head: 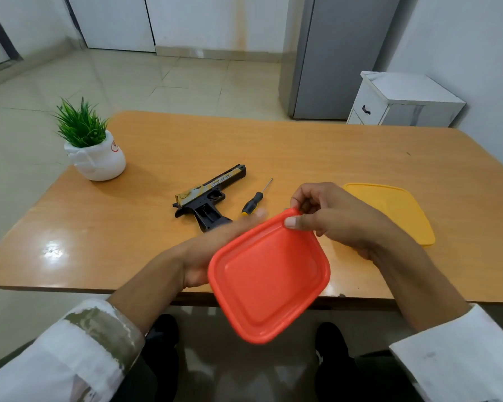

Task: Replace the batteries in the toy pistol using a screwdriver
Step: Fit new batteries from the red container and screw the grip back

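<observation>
The black and tan plastic toy pistol [208,198] is lying on its side on the orange-brown wooden table [317,152], beyond the fingers and touched by neither hand; its grip is pointing toward the person and its butt end is partly hidden behind the left hand [212,253]. Just to its right, the small black-handled screwdriver with a yellow band [253,203] is lying apart from it, its thin shaft pointing away.

Both hands are holding a red square plastic lid [269,274] above the table's near edge. The right hand [334,219] is pinching the lid's far corner, thumb on top and curled fingers behind. The left hand is supporting the lid from the left with fingers stretched out and blurred, so their exact hold is unclear.

A yellow plastic lid [401,210] is lying flat behind the right hand, partly covered by it. The pistol's slide is carrying a line of print too small to read, and the white ceramic pot with a green plant [95,152] is showing a red round mark, also unreadable.
</observation>
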